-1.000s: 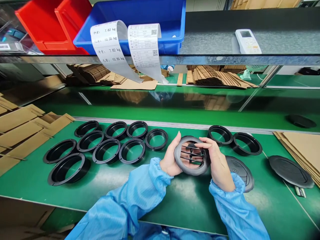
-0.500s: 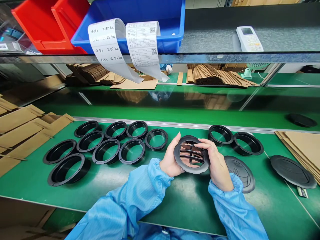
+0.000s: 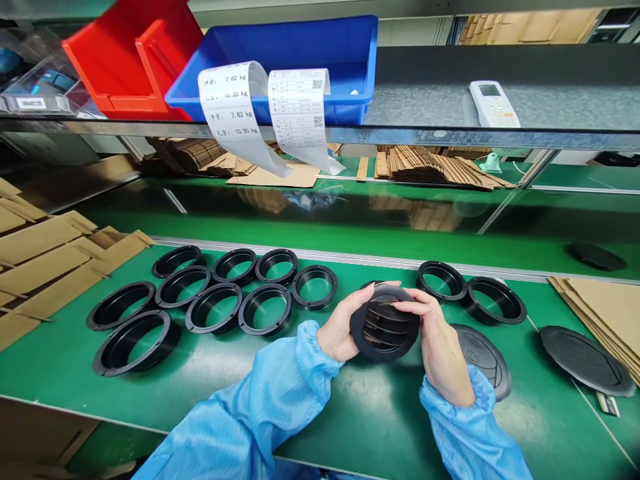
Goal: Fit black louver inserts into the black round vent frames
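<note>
Above a green workbench (image 3: 380, 427), the left hand (image 3: 341, 331) and right hand (image 3: 443, 350) gripped a slatted black vent (image 3: 384, 325) between them, black rings (image 3: 265, 330) either side; steadying its rim (image 3: 383, 354) and touching slats (image 3: 387, 338) lightly seemed wisest.

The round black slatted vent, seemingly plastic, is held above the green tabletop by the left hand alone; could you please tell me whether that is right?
Not quite: the head view shows the right hand also holding the round black slatted vent, together with the left hand, above the green tabletop.
</note>
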{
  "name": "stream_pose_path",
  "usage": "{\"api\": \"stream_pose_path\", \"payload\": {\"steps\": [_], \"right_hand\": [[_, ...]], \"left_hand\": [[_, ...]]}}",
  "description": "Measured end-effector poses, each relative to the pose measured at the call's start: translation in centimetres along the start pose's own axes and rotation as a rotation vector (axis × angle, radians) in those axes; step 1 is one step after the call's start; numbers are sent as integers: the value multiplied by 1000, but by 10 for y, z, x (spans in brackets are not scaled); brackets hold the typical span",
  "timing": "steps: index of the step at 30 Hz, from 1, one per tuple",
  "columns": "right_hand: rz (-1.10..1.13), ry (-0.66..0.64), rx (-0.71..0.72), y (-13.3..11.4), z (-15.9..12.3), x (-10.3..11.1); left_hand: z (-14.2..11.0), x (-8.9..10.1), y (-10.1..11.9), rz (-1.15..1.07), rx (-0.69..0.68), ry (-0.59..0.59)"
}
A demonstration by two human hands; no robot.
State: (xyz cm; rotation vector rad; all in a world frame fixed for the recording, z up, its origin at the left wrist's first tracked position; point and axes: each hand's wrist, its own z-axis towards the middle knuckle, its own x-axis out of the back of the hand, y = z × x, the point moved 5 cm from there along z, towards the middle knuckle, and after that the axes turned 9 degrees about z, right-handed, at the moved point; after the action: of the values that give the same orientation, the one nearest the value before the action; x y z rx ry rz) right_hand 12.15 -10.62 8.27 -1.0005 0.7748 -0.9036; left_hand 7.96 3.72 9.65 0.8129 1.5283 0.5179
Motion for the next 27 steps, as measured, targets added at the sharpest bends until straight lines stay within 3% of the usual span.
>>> {"api": "stream_pose_path", "payload": {"steps": [7, 13, 16, 19, 23, 27], "right_hand": [[29, 6, -78, 0, -1, -3], [6, -3, -25, -4, -2, -1], [-162, -20, 31, -9, -7, -2], [-477, -42, 194, -15, -16, -10], [-796, -238, 402, -13, -27, -28], [-833, -337, 357, -17, -24, -25]], "left_hand": [[0, -1, -4, -112, 172, -25], [0, -1, -4, -130, 186, -16], [-2, -2, -3, -111, 192, 19], [-3, -1, -1, -128, 210, 76], [-2, 2, 4, -219, 115, 167], [-3, -4, -11, -218, 201, 180]]}}
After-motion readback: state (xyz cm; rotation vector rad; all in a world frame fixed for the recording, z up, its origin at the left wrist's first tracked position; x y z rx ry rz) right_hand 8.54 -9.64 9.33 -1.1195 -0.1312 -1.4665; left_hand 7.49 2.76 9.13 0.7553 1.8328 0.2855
